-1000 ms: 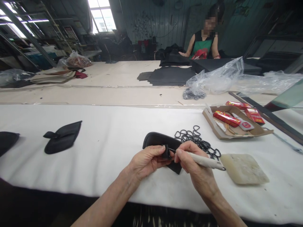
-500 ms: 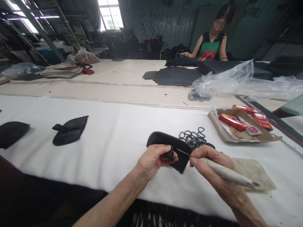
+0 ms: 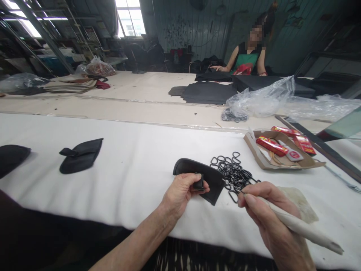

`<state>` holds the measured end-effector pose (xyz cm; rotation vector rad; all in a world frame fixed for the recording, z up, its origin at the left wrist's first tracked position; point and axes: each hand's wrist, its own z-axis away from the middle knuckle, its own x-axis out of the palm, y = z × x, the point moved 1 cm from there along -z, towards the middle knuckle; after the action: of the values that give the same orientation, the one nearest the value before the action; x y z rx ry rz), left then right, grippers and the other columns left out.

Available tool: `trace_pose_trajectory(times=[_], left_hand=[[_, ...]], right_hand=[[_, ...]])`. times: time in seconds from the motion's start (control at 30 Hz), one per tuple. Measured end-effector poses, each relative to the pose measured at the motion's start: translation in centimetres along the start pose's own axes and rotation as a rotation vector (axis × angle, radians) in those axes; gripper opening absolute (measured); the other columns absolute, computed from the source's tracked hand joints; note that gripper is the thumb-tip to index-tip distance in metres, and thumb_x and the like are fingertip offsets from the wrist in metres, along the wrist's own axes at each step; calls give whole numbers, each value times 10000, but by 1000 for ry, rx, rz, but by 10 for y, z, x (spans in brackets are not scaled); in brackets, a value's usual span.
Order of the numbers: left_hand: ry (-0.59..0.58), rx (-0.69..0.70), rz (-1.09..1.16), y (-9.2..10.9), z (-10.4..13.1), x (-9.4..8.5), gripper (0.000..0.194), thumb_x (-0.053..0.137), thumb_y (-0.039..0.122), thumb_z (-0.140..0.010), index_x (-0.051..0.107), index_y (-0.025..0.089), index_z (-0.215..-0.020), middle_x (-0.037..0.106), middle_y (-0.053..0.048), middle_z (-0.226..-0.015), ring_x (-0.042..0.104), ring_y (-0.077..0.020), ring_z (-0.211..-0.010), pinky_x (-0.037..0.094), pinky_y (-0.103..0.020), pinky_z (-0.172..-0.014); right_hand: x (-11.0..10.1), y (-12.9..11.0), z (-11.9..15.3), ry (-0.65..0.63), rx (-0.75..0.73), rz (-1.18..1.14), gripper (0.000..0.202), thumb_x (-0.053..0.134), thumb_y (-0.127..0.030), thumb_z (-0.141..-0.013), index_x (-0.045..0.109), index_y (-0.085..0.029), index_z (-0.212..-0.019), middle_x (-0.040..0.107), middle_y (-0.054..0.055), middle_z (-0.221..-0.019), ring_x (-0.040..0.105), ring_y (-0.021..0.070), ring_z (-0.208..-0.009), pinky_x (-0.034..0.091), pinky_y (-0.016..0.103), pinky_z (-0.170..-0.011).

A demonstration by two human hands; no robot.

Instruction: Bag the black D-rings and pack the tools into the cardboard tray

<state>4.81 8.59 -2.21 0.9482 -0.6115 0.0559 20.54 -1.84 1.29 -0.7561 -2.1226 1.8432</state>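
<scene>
Left hand (image 3: 180, 192) grip pinches small tab of black curved leather piece (image 3: 201, 174) on white table (image 3: 118, 177); right hand (image 3: 267, 214) grip holds white-handled awl (image 3: 299, 226), tip at black metal rings (image 3: 235, 174); ring not yet attached

Your desk (image 3: 113, 177): white matt cloth | your leather piece (image 3: 203, 175): black, smooth, faint sheen | rings (image 3: 235, 173): black, metal-looking | your tool handle (image 3: 301, 227): off-white, matt | box (image 3: 263, 160): brown cardboard | bag (image 3: 262, 99): clear glossy plastic
</scene>
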Motion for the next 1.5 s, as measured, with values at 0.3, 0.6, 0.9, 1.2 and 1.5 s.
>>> trace_pose_trajectory(times=[0.3, 0.6, 0.9, 1.2, 1.5], left_hand=[[108, 40, -133, 4, 32, 4, 258, 691, 330, -674, 671, 85, -596, 663, -80, -618, 603, -150, -551, 498, -269, -626], [120, -156, 40, 5, 82, 1, 271, 727, 341, -671, 637, 89, -632, 650, -73, -588, 612, -155, -491, 500, -255, -537], [197, -93, -7, -8, 93, -2, 249, 703, 321, -705, 620, 99, -629, 660, -71, -595, 603, -141, -499, 501, -243, -553], [240, 9, -83, -20, 89, 0, 248, 622, 306, -778, 610, 112, -624, 644, -50, -569, 590, -139, -495, 476, -242, -546], [323, 54, -99, -30, 92, 3, 270, 630, 337, -773, 571, 127, -613, 618, -35, -524, 567, -134, -467, 459, -237, -523]], right_hand=[[28, -4, -15, 43, -556, 497, 158, 591, -235, -849, 653, -226, -994, 681, 70, -906, 627, 210, -820, 452, 336, -772], [53, -4, -14, -193, -640, 509, 181, 494, -246, -895, 638, -205, -793, 597, 37, -667, 527, 160, -644, 407, 295, -649], [61, 4, -11, -382, -446, 225, 144, 486, -272, -893, 580, -210, -804, 559, 3, -696, 500, 133, -613, 384, 252, -583], [60, 9, -4, -383, -167, 39, 187, 531, -348, -877, 592, -211, -764, 527, -49, -593, 443, 90, -501, 332, 215, -477], [57, 12, 1, -373, -115, -48, 144, 568, -317, -861, 602, -213, -768, 530, -57, -606, 455, 81, -525, 357, 193, -493]])
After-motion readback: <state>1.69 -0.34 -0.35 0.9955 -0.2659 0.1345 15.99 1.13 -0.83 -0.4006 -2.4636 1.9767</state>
